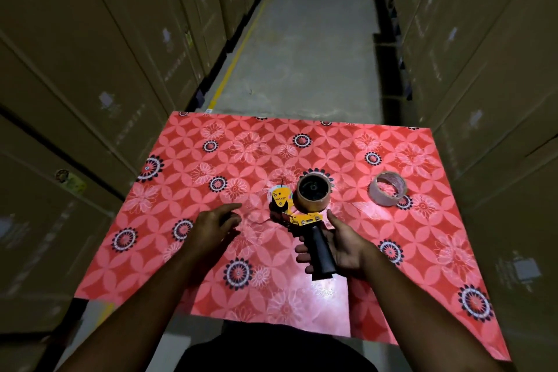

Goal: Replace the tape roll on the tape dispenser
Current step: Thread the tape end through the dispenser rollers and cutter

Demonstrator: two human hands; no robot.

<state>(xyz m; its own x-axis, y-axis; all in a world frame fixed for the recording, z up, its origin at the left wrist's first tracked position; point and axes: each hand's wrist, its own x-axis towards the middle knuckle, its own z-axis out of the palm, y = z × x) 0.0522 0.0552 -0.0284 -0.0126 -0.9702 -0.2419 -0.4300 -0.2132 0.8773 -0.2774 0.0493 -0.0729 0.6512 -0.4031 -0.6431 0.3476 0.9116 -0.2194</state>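
On table (392, 251), dispenser (305, 208) in right hand (341, 246)

I'm seeing both forearms bare, no sleeves, left hand (216, 222) and right hand (341, 246) ungloved, no rings; dark top (271, 350).

Red floral tablecloth (187, 251), yellow tape dispenser (302, 217) with black handle (322, 254)

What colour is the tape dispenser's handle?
Black, below a yellow frame, on the tape dispenser gripped by the right hand; head view.
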